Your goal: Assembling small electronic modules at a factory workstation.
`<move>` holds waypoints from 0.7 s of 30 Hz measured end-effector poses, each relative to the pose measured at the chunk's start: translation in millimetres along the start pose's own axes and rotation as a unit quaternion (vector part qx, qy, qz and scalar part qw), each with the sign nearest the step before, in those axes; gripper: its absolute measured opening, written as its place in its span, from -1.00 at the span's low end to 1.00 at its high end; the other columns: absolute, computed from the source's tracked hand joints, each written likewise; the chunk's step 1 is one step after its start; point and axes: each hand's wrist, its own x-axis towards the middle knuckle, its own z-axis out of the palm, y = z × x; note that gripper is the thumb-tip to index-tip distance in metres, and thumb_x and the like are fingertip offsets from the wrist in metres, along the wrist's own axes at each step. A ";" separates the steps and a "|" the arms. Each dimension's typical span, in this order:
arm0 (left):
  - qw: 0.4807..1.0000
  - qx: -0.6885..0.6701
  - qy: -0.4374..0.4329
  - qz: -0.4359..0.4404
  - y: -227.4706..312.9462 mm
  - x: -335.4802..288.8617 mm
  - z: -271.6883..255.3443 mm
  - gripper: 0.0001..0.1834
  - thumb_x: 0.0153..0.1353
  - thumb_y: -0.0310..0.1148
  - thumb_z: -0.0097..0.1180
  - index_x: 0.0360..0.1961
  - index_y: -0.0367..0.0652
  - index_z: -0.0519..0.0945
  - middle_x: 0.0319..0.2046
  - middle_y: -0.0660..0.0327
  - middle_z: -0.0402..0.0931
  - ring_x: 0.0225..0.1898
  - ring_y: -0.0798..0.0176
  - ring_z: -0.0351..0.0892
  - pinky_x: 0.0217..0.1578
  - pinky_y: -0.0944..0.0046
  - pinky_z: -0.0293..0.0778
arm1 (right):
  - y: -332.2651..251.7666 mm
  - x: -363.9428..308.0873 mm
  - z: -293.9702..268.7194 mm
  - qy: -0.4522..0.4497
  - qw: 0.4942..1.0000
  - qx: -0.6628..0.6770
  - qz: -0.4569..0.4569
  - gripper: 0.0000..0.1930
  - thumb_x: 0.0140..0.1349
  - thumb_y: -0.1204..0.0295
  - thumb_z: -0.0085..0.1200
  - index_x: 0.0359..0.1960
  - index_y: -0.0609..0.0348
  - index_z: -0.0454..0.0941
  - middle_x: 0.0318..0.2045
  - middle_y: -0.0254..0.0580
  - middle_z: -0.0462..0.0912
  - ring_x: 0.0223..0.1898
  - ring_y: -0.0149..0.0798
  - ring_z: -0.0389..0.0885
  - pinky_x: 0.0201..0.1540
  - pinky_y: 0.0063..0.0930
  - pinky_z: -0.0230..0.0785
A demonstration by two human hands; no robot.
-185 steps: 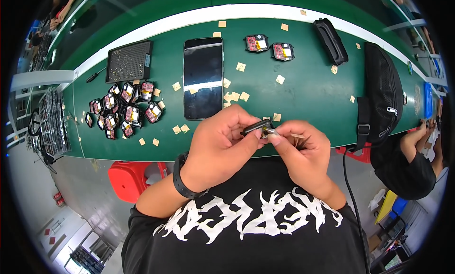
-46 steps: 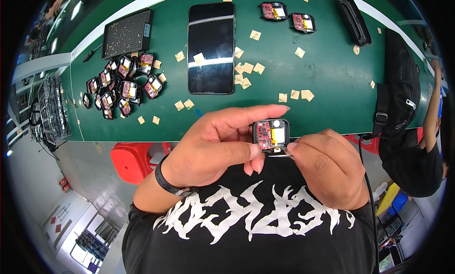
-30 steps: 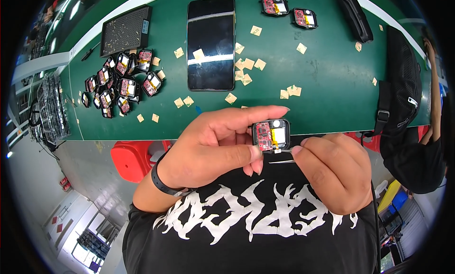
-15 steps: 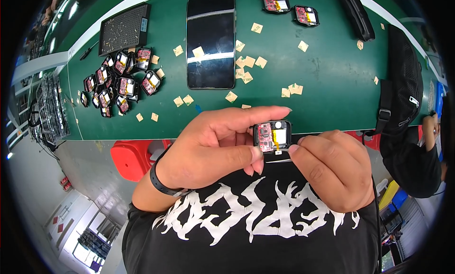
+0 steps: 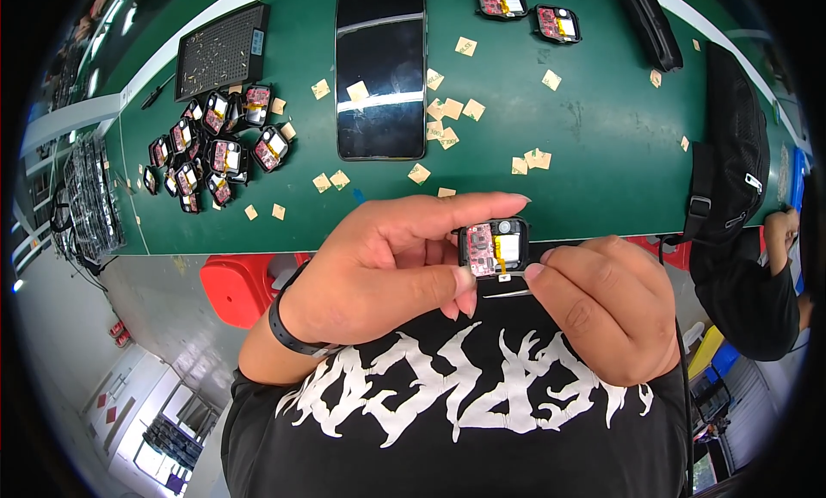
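Casing [image 5: 492, 247], open and squarish, is clamped by the left hand [image 5: 391, 266] at its left side. Its yellow strip [image 5: 499, 255] runs nearward to a white tab [image 5: 504, 278] at its near edge; from its right the right hand [image 5: 607, 304], slightly nearer that tab, pinches tweezers [image 5: 508, 295] crosswise. Beyond it, leftward, lies a black phone [image 5: 381, 128].

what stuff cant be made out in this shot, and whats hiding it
All in the head view:
- Underside of the open watch-like device: turned away from the camera.
- Rear end of the tweezers: covered by the right hand.
- Fine parts on the red board: too small.
- Lower units in the pile: overlapped by others.
- Part of the co-worker: cut off by the dark fisheye rim.
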 end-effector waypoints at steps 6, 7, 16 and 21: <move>1.000 -0.002 0.001 -0.005 -1.5 -0.9 -0.7 -0.39 0.25 -0.74 0.03 0.37 -0.45 0.38 -0.13 0.12 0.62 -0.34 0.39 0.65 -0.36 0.43 0.57 | -0.3 -1.1 1.0 0.004 1.000 0.004 0.016 -0.66 -0.18 0.57 0.26 -0.27 0.46 0.63 -0.39 -0.03 0.60 -0.49 -0.20 0.56 -0.54 -0.44 0.43; 1.000 -0.004 0.001 -0.005 -1.9 -0.7 -1.0 -0.39 0.25 -0.74 0.03 0.37 -0.45 0.38 -0.12 0.12 0.62 -0.34 0.39 0.65 -0.36 0.43 0.57 | -0.5 -0.7 1.9 0.008 1.000 0.004 0.017 -0.66 -0.19 0.57 0.26 -0.27 0.46 0.63 -0.39 -0.03 0.60 -0.49 -0.20 0.56 -0.53 -0.43 0.44; 1.000 -0.008 0.000 -0.003 -2.9 -1.3 -0.8 -0.39 0.24 -0.75 0.02 0.37 -0.45 0.38 -0.10 0.11 0.62 -0.34 0.38 0.65 -0.35 0.44 0.58 | -1.0 -2.2 5.2 0.007 1.000 0.013 0.010 -0.66 -0.19 0.57 0.25 -0.27 0.46 0.63 -0.40 -0.06 0.58 -0.50 -0.20 0.55 -0.53 -0.44 0.43; 1.000 -0.001 -0.009 -0.001 -5.0 -0.9 -2.1 -0.39 0.24 -0.74 0.04 0.36 -0.45 0.39 -0.09 0.11 0.61 -0.35 0.38 0.65 -0.36 0.44 0.58 | -1.1 -2.6 4.4 -0.004 1.000 0.018 0.013 -0.66 -0.19 0.57 0.25 -0.28 0.45 0.63 -0.40 -0.06 0.57 -0.50 -0.21 0.54 -0.54 -0.43 0.42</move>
